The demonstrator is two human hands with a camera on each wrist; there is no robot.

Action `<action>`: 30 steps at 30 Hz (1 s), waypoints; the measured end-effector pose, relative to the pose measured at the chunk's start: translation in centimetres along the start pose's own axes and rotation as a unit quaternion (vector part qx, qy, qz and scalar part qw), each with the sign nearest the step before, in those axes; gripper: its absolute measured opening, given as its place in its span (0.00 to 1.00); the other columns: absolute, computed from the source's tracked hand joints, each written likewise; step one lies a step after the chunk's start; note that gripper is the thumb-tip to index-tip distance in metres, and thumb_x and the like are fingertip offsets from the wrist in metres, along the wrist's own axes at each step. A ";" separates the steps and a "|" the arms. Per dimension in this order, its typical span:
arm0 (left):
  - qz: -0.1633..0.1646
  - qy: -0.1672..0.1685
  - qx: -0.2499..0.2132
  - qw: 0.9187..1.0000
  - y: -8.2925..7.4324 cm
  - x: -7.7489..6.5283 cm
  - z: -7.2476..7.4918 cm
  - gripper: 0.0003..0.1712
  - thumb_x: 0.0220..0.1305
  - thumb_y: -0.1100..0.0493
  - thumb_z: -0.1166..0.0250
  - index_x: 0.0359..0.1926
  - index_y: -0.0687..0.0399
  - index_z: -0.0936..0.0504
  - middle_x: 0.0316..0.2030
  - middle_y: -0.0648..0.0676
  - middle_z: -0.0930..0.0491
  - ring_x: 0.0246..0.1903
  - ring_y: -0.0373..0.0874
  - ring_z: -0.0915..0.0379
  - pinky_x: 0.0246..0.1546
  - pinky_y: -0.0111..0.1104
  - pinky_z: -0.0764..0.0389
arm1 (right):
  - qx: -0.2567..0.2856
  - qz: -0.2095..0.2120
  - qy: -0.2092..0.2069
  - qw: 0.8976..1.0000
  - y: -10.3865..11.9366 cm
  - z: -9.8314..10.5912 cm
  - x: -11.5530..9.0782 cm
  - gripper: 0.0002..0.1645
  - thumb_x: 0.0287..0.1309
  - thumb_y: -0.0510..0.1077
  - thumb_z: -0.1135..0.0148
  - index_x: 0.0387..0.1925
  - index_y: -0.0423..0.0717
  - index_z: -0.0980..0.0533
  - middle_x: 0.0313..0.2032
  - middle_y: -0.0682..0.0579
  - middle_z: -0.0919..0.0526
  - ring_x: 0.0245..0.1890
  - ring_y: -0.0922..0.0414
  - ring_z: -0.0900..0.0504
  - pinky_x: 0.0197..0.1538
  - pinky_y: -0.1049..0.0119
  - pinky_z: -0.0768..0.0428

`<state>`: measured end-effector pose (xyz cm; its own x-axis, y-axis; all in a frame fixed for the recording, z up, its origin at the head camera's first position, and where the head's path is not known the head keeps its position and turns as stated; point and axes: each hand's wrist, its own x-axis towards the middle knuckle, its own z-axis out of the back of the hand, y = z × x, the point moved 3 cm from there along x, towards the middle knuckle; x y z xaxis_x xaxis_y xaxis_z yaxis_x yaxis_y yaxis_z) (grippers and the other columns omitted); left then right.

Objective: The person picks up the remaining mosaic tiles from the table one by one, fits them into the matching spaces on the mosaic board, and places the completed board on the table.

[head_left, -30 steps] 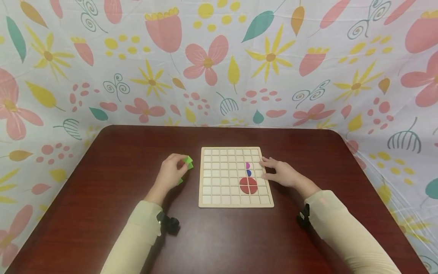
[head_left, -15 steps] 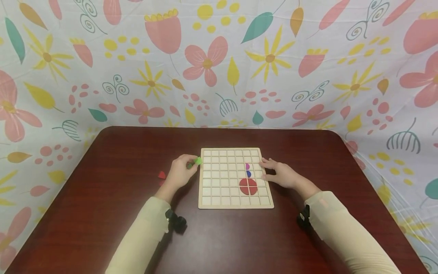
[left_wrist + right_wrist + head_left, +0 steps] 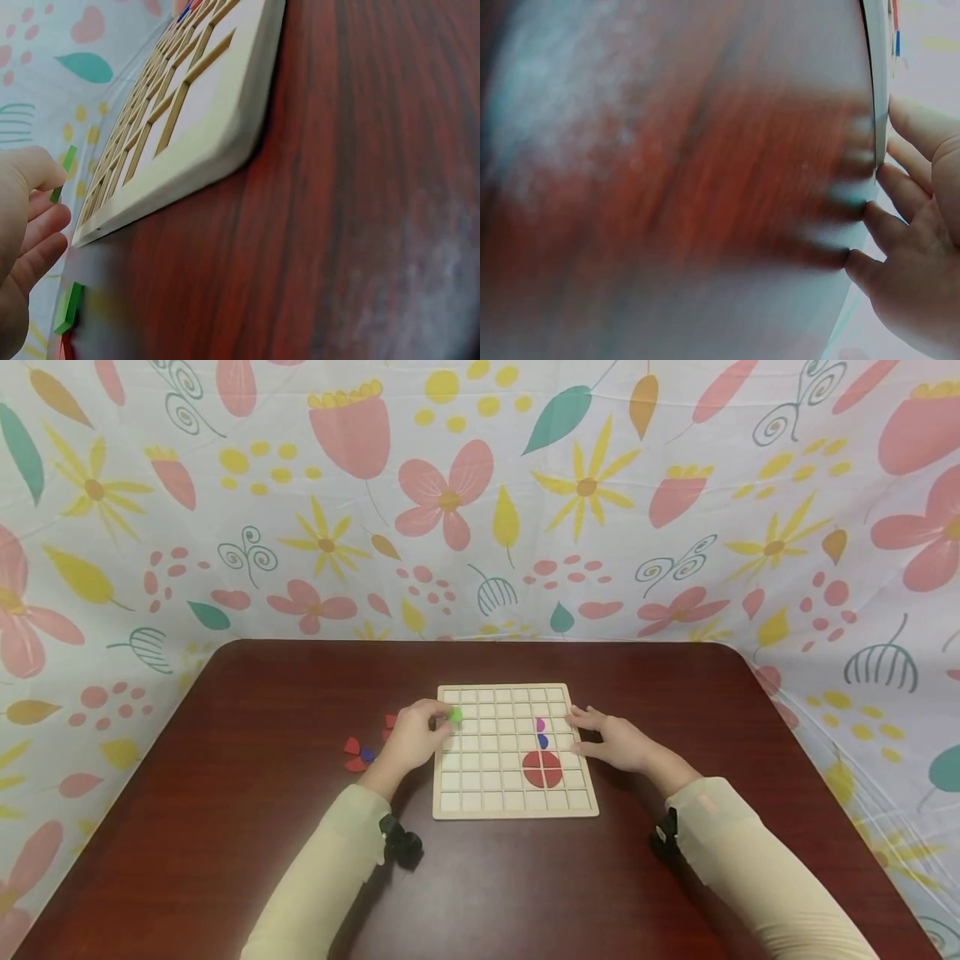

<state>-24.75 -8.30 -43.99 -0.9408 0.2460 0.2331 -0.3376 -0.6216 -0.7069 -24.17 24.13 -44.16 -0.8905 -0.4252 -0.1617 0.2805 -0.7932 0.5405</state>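
Observation:
My left hand pinches a small flat green piece between thumb and fingertips over the left edge of a square wooden grid board. In the left wrist view that green piece is seen edge-on, held above the board's far side. The fingers of my right hand are spread and fairly straight, touching the board's right edge. On the board sit a purple piece, a blue piece and several red quarter pieces forming a circle.
Left of the left hand lie loose red pieces and a blue piece, partly hidden by the wrist. Another green piece lies on the table in the left wrist view. A floral cloth hangs behind the dark table.
My left hand has moved right with the green piece, from beside the board to over its left edge, uncovering loose red and blue pieces. The right hand stays in place.

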 end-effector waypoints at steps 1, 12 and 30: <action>0.001 0.003 -0.001 1.000 -0.1 0.1 -0.1 0.14 0.60 0.62 0.38 0.47 0.60 0.18 0.47 0.58 0.19 0.39 0.48 0.23 0.41 0.39 0.21 | -0.002 0.000 0.000 1.000 0.0 0.0 0.0 0.37 0.59 0.50 0.38 0.67 0.44 0.37 0.70 0.44 0.42 0.72 0.39 0.53 0.67 0.39 0.43; 0.017 0.034 -0.007 0.999 -0.5 0.7 -1.1 0.15 0.61 0.61 0.38 0.49 0.59 0.20 0.49 0.58 0.21 0.46 0.50 0.20 0.46 0.36 0.19 | -0.001 -0.009 0.003 1.000 -0.1 0.0 -0.1 0.37 0.59 0.50 0.38 0.68 0.45 0.38 0.71 0.45 0.43 0.72 0.39 0.54 0.66 0.38 0.44; -0.001 0.053 -0.004 0.999 -1.4 2.0 -2.5 0.12 0.63 0.61 0.39 0.47 0.56 0.18 0.48 0.55 0.20 0.46 0.47 0.21 0.46 0.36 0.20 | 0.005 -0.010 0.002 1.000 -0.2 0.1 0.0 0.37 0.59 0.50 0.38 0.68 0.46 0.38 0.71 0.46 0.43 0.72 0.39 0.54 0.67 0.38 0.44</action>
<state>-26.08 -5.07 -44.17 -0.9316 0.3252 0.1626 -0.3389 -0.6150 -0.7120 -24.22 24.29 -44.21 -0.8944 -0.4116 -0.1751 0.2596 -0.7964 0.5462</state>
